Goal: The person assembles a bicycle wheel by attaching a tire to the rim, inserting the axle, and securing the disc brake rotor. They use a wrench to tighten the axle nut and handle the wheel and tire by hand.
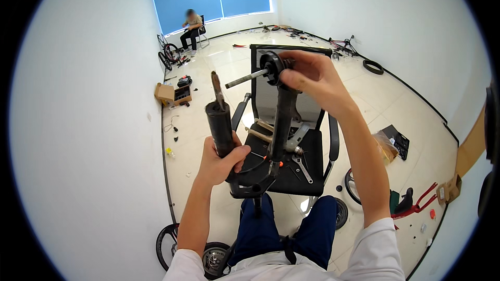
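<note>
A black bicycle suspension fork (pixel 283 125) stands upright before me, its two legs joined at the low end. My left hand (pixel 224 160) is wrapped round the left leg (pixel 219 127). A narrow brownish piece (pixel 217 89) sticks up from that leg's top. At the top of the other leg, my right hand (pixel 308 75) grips a round black part (pixel 272 67) between thumb and fingers. A thin metal rod (pixel 246 79) points left from this part. Whether the round part is attached to the leg, I cannot tell. Behind the fork is a black mesh chair (pixel 317 169).
On the chair seat lie a wrench (pixel 302 169), a silver metal part (pixel 298 138) and small tools. A cardboard box (pixel 165 93) is at left, a tool case (pixel 397 140) and red bike frame part (pixel 419 205) at right. Another person (pixel 192 28) sits far off.
</note>
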### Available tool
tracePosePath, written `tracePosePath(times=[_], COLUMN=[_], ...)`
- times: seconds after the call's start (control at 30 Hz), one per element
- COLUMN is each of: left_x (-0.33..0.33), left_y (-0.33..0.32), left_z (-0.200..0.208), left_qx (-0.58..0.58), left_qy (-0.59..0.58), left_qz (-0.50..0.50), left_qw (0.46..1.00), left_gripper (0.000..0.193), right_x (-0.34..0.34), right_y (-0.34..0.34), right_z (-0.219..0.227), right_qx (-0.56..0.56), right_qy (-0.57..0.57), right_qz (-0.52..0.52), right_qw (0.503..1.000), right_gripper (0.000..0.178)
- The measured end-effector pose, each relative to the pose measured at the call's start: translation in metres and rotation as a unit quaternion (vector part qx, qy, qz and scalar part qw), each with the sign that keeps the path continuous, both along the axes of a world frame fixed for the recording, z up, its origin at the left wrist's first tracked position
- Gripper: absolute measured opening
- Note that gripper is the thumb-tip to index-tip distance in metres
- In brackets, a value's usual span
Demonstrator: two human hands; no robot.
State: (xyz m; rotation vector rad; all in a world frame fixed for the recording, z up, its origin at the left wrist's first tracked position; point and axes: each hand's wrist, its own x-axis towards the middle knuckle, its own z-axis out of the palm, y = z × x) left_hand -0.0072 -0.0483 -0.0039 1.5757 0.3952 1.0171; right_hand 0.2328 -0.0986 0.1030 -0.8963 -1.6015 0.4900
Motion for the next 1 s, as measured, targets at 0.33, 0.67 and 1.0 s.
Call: tracePosePath(times=[0.33,0.67,1.0], left_x=[0.010,0.011,0.038], left_y=[-0.003,-0.003,0.019], left_z=[0.003,0.011,0.110], left_qx=[0.014,0.067,0.287], left_qy=[0.016,0.024,0.092], left_qz=[0.006,0.038,0.155], left_qw=[1.000,0.997,0.941], left_gripper=[0.019,0.014,0.023], right_x=[-0.007,-0.006,-0.003], right_y=[0.004,0.003,0.001], right_z=[0.004,-0.009,-0.002], right_qx=[-0.059,-0.081,-0.116], right_qy=[0.088,0.163,0.145], right_qz=[0.111,0.066,0.061], right_qw=[0.988,0.981,0.981], right_gripper=[0.040,0.040,0.047])
